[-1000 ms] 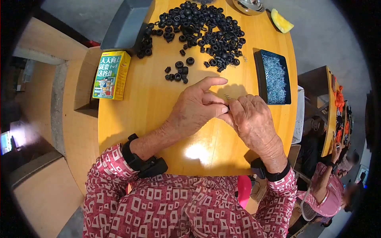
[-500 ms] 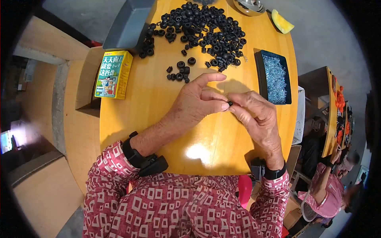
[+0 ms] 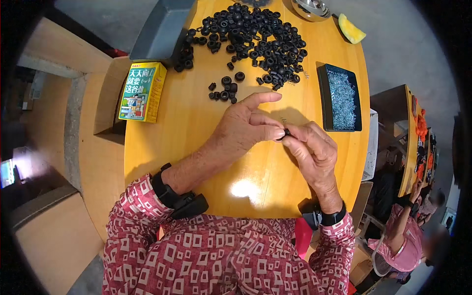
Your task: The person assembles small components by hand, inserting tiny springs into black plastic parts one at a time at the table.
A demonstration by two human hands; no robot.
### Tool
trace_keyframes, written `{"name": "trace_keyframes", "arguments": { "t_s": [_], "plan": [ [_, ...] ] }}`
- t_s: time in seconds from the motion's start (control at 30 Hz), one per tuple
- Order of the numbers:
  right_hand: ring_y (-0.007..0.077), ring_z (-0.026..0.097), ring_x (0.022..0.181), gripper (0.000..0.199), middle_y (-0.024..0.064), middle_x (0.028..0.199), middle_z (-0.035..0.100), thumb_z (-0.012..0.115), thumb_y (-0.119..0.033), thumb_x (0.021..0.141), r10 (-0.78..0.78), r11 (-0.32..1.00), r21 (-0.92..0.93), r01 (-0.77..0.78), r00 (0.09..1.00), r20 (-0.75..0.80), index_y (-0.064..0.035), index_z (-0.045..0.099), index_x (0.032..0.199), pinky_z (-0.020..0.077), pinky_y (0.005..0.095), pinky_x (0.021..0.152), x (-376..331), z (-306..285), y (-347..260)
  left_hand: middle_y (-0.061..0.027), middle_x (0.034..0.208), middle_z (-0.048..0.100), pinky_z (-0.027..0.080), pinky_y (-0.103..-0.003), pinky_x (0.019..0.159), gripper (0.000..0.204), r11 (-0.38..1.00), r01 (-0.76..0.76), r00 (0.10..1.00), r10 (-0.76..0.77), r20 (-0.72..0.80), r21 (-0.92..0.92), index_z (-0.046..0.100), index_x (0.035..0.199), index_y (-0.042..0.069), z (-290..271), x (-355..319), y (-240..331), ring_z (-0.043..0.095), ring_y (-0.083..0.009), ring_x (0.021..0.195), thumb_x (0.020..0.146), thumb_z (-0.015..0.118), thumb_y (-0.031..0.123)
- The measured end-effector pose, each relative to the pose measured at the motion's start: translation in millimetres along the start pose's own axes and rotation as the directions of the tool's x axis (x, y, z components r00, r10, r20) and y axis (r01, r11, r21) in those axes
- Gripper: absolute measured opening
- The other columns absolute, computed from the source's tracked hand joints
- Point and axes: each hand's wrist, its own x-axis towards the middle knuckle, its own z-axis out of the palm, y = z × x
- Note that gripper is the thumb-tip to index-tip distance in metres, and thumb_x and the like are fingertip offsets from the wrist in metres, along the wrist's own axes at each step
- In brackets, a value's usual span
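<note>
Over the middle of the table, my left hand [image 3: 241, 122] and my right hand [image 3: 317, 150] meet fingertip to fingertip. Pinched between the thumbs and index fingers of both is a small black round part [image 3: 284, 134], mostly covered by the fingertips. The left hand's upper finger stretches out away from the pinch. Just beyond the left hand lies a small group of black round parts [image 3: 225, 91]. Farther off, a large heap of similar black parts [image 3: 250, 37] spreads over the table; some look like rings with a hole, others like domed caps.
At the right edge of the wooden table [image 3: 196, 147] stands a black tray [image 3: 322, 93] of tiny shiny pieces. A yellow-green carton [image 3: 142, 93] and a grey bin [image 3: 162, 29] are on the left. A metal bowl [image 3: 312, 10] and a yellow fruit wedge [image 3: 350, 29] sit far right. Another person [image 3: 403, 236] sits beyond.
My right hand has shifted slightly left and down and turned a little around the black part, so more of the part shows. My left hand stays nearly still.
</note>
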Motion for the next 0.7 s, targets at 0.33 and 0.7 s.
{"name": "trace_keyframes", "arguments": {
  "t_s": [0.33, 0.7],
  "plan": [
    [0.0231, 0.06, 0.069, 0.035, 0.0085, 0.078, 0.061, 0.081, -0.001, 0.072, -0.058, 0.965, -0.26, 0.027, 0.992, -0.114, 0.0015, 0.066, 0.104, 0.0497, 0.0327, 0.062, -5, 20, -7, -0.0095, 0.101, 0.071, 0.049, -0.024, 0.088, 0.061, 0.998, -0.039, 0.997, 0.042, -0.065, 0.048, 0.041, 0.144, 0.002, 6, 0, -1, 0.064, -0.0114, 0.095, 0.089, 0.068, 0.004],
    [0.0274, 0.058, 0.07, 0.034, 0.0098, 0.076, 0.057, 0.08, -0.004, 0.073, -0.126, 0.926, -0.363, 0.106, 0.992, -0.03, 0.001, 0.065, 0.103, 0.0488, 0.0367, 0.065, -2, 14, -7, -0.0093, 0.1, 0.072, 0.05, -0.025, 0.087, 0.058, 0.986, 0.016, 0.999, -0.01, -0.041, 0.167, 0.043, 0.142, 0.002, 3, 2, 2, 0.063, -0.0104, 0.094, 0.088, 0.067, 0.003]
  ]
}}
